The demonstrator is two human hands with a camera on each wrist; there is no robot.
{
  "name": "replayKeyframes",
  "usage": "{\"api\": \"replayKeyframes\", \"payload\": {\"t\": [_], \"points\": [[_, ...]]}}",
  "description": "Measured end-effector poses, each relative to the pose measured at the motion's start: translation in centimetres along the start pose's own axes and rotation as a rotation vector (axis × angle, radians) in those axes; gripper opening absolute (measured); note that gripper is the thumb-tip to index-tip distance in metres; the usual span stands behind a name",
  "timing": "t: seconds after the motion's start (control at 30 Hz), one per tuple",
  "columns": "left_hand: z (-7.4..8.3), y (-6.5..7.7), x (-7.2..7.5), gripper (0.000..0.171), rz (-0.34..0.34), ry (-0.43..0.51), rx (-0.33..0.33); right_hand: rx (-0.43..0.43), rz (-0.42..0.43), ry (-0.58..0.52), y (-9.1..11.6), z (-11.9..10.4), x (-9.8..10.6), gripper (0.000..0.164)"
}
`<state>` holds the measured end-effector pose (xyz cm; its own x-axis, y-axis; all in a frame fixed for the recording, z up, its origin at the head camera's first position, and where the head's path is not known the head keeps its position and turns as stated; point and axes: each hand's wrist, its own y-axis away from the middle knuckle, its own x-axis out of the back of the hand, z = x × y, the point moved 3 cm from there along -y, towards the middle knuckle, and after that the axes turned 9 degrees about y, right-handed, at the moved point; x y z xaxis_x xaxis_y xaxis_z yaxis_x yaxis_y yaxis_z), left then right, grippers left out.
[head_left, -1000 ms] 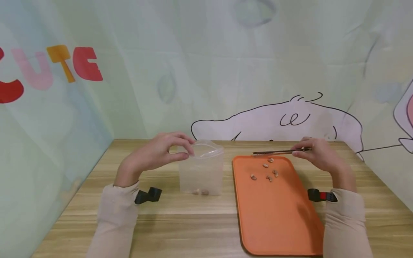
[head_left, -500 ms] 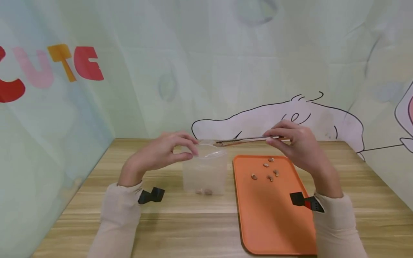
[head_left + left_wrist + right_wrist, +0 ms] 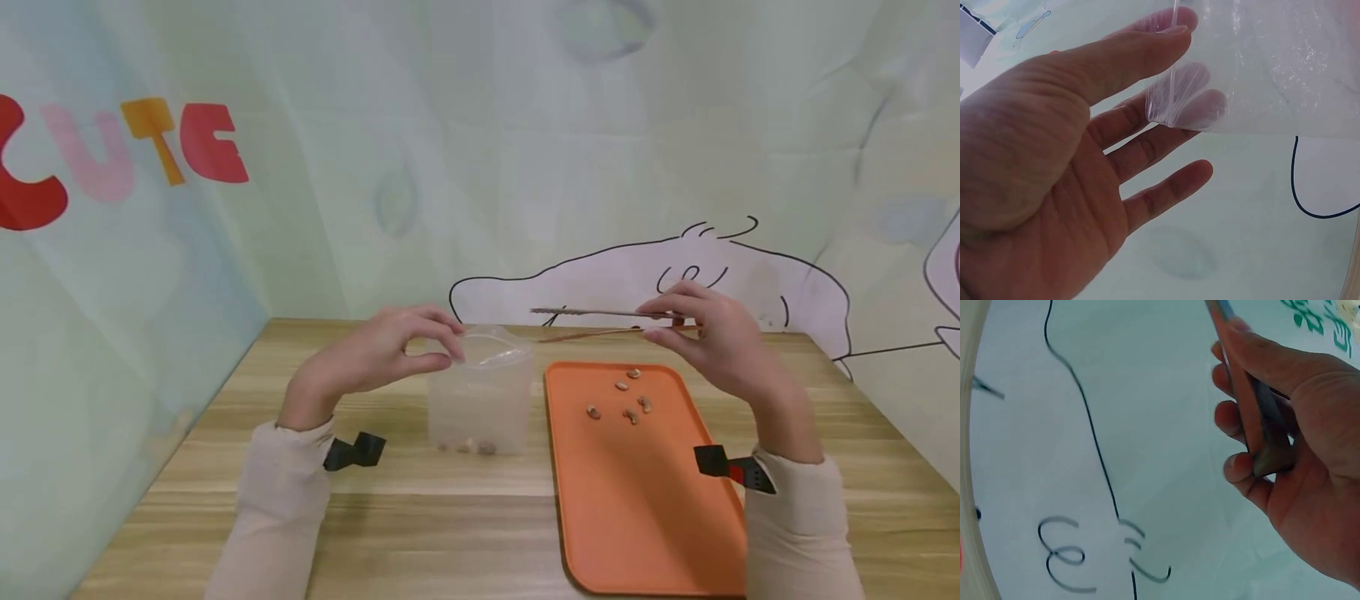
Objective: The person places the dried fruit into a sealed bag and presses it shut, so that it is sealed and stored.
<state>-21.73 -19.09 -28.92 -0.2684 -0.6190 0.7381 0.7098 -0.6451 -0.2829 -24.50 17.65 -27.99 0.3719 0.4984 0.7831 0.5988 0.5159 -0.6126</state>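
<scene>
My left hand (image 3: 378, 354) pinches the left top edge of a clear zip bag (image 3: 480, 400) between thumb and forefinger. The bag stands upright with its mouth parted, and a few brown nuts (image 3: 486, 448) lie at its bottom. In the left wrist view the thumb presses the bag's zip strip (image 3: 1173, 81) while the little finger stays off it. My right hand (image 3: 708, 333) holds long metal tweezers (image 3: 588, 312) level above the tray's far end, right of the bag. The tweezer arms are spread, with nothing seen between the tips. In the right wrist view, fingers wrap the tweezers' joined end (image 3: 1272, 459).
An orange tray (image 3: 645, 517) lies right of the bag, with several brown nuts (image 3: 631, 416) towards its far end. The wooden table (image 3: 420, 542) ends at a printed cloth backdrop (image 3: 360, 167) behind. Black straps with mounts sit on both wrists.
The tweezers went left to the bag mouth carrying a nut, then drew back right with arms spread. One more nut shows in the bag. My left hand kept its hold.
</scene>
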Motion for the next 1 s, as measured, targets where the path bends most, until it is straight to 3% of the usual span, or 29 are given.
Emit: {"api": "replayKeyframes", "payload": {"t": [0.13, 0.27, 0.47, 0.6, 0.77, 1.0], "points": [[0.0, 0.0, 0.1, 0.012, 0.002, -0.005, -0.001, -0.063, -0.145, 0.021, 1.2, 2.1, 0.4, 0.023], [-0.1, -0.1, 0.1, 0.013, -0.001, -0.006, 0.004, -0.184, -0.335, 0.006, 2.6, 4.3, 0.2, 0.019], [-0.1, -0.1, 0.1, 0.012, -0.003, -0.013, 0.018, -0.291, -0.532, -0.078, 5.0, 7.4, -1.6, 0.017], [-0.1, 0.1, 0.1, 0.012, -0.003, -0.026, 0.033, -0.315, -0.588, -0.12, 6.0, 8.7, -3.3, 0.02], [-0.1, 0.1, 0.0, 0.012, -0.006, -0.022, 0.035, -0.279, -0.605, -0.152, 6.3, 9.2, -4.8, 0.018], [0.0, 0.0, 0.0, 0.012, -0.011, -0.015, 0.021, -0.281, -0.607, -0.124, 6.0, 9.1, -5.5, 0.008]]}}
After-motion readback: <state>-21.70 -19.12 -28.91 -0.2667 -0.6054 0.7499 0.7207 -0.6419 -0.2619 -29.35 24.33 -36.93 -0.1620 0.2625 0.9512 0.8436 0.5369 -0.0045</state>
